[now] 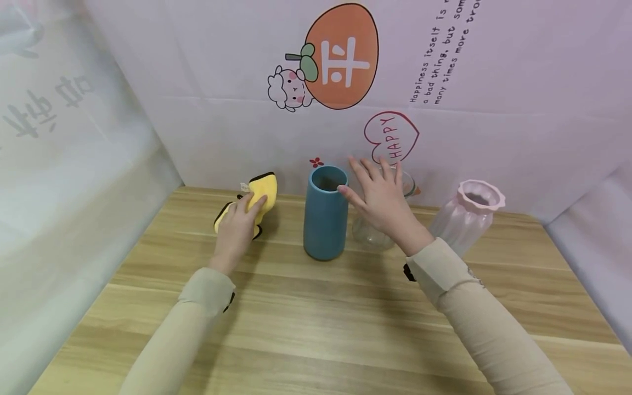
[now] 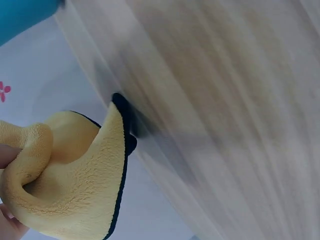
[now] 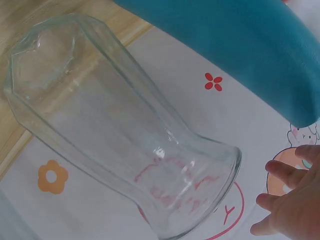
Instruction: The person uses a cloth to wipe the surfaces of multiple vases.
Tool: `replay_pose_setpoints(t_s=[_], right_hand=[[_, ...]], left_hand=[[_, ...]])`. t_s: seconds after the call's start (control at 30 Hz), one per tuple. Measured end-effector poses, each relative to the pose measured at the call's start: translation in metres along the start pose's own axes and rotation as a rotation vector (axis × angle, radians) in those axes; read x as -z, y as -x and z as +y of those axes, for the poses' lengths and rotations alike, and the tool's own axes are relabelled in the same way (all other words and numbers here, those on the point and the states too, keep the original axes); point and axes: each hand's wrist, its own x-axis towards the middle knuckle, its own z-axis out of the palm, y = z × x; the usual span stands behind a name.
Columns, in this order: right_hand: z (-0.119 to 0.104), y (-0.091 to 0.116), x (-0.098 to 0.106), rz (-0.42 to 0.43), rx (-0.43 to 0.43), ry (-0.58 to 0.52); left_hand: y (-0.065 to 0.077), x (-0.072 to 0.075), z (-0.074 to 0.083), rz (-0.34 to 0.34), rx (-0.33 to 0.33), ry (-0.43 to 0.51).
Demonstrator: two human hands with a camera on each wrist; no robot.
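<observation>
My left hand [image 1: 236,227] grips a yellow cloth [image 1: 265,189] with black edging near the back left of the table. In the left wrist view the cloth [image 2: 85,185] is bunched and folded by the fingertips at the left edge. To its right a blue cylindrical vase [image 1: 326,225] stands upright. My right hand [image 1: 385,203], fingers spread, reaches over a clear glass vase [image 1: 371,236], partly hiding it in the head view. Seen from the right wrist, the fingers stay apart from the flared rim of the faceted glass vase [image 3: 115,130].
A pink fluted vase [image 1: 464,219] stands to the right of my right hand. Behind the wooden table [image 1: 306,318] hangs a white printed cloth backdrop [image 1: 222,126]. White fabric also borders the left and right sides.
</observation>
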Motion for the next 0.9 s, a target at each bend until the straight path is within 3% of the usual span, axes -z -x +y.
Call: replay_pose_setpoints(t_s=[0.17, 0.3, 0.67, 0.8, 0.9], right_hand=[[0.006, 0.0, 0.003, 0.015, -0.018, -0.012], [0.011, 0.001, 0.007, 0.021, -0.033, -0.017], [0.031, -0.003, 0.018, 0.046, -0.12, -0.021], [0.037, -0.005, 0.022, 0.055, -0.14, -0.017], [0.039, -0.006, 0.025, 0.064, -0.145, -0.012]], left_hand=[[0.001, -0.005, -0.006, 0.004, -0.037, -0.064], [0.001, -0.009, -0.012, -0.019, -0.024, -0.082], [0.008, -0.021, -0.012, -0.216, -0.021, -0.019], [0.007, -0.023, -0.008, -0.303, 0.01, -0.016], [0.006, -0.023, -0.006, -0.325, 0.041, -0.002]])
